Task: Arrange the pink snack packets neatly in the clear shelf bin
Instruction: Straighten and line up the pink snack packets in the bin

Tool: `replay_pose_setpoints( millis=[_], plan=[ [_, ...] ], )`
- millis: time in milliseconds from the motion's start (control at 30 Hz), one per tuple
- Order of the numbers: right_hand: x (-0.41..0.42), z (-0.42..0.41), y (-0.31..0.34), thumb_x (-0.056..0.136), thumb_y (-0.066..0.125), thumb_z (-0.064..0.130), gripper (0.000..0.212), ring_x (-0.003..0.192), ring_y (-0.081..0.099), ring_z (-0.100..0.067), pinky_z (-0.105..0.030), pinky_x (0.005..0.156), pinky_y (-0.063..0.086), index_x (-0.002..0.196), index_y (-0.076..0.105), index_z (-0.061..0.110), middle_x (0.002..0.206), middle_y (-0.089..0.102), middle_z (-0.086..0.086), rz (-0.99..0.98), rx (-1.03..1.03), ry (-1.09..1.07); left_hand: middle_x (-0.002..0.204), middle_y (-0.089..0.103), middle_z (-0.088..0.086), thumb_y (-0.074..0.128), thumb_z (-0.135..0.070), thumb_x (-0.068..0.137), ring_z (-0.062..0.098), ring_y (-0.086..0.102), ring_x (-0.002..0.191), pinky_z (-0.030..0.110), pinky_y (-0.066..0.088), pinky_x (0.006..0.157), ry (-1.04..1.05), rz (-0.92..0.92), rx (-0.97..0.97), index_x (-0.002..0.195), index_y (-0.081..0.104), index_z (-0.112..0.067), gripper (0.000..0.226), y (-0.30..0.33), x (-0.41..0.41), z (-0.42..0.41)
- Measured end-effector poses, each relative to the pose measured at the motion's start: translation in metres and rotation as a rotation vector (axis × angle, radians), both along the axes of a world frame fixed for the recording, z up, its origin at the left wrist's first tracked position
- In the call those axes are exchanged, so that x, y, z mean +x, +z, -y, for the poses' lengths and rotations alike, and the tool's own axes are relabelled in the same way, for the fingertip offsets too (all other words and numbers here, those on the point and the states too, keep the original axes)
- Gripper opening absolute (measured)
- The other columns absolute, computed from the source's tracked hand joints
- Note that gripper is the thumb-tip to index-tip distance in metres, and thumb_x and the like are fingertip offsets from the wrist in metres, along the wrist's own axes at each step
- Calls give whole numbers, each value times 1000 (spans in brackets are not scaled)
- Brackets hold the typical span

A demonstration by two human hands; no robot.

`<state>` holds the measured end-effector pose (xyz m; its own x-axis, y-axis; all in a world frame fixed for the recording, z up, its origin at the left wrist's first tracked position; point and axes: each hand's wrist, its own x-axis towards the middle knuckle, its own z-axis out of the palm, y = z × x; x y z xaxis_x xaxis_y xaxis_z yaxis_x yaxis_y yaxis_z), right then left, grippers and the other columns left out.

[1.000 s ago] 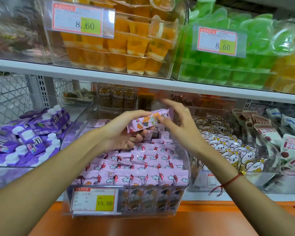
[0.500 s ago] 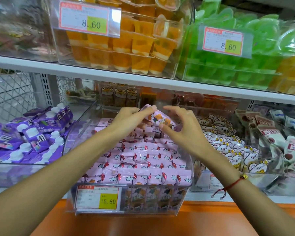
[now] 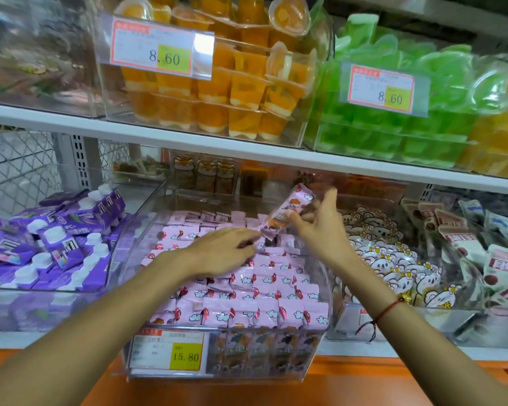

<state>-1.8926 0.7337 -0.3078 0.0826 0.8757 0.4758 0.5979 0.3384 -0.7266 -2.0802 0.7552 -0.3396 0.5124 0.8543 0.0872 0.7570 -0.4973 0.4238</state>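
Here, the right hand (image 3: 320, 230) holds one pink snack packet (image 3: 288, 210) above the back of the clear shelf bin (image 3: 324, 285). Grip: thumb under the packet's lower half, fingers behind it — clamped on the packet. Packet long axis runs diagonally; upper end points up and toward the back right, lower crimped end points down and left, toward the left hand (image 3: 223, 250). Printed face is turned to the camera.

The left hand lies palm down on the packed pink packets (image 3: 264, 297) in the bin, fingers extended and slightly spread, pressing flat on them; its fingertips (image 3: 254, 235) sit just beside the lower end of the held packet — whether they touch it, cannot tell.

Below both hands the packets stand in tight rows filling the front of the bin, short ends up. Behind the left hand, at the bin's rear, looser packets lie flat. A price tag (image 3: 167, 350) reading 15.80 is fixed to the bin front, below the left forearm.

Left of the left hand: purple cartons (image 3: 56, 241) in a neighbouring bin. Right of the right hand: white cartoon packets (image 3: 393, 259). A red cord bracelet (image 3: 384, 313) is on the right wrist.
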Motion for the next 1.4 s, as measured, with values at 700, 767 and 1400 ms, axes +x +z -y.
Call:
replay_pose_setpoints(
  millis=[700,767,1400],
  plan=[
    [-20,-17,-2,89,53,16,29,102,61,-27,-35,84,52,114,68,22,112,68,-4,1058,-139,97,144,44,0,28,-38,101,22,44,125,28,33,87,51,-75,58,141,37,-29,42,-9,0,-4],
    [-19,-18,-1,91,50,17,33,105,59,-27,-36,86,50,118,66,24,116,67,-3,1110,-172,114,143,45,0,28,-39,101,22,45,124,28,32,85,54,-78,55,142,36,-29,42,-9,-1,-2],
    [30,31,-17,91,49,23,27,93,61,-19,-29,77,49,109,68,19,104,70,-2,440,51,-148,119,62,2,50,-33,96,22,55,108,38,47,89,42,11,133,129,56,-28,34,20,60,-26]
  ],
)
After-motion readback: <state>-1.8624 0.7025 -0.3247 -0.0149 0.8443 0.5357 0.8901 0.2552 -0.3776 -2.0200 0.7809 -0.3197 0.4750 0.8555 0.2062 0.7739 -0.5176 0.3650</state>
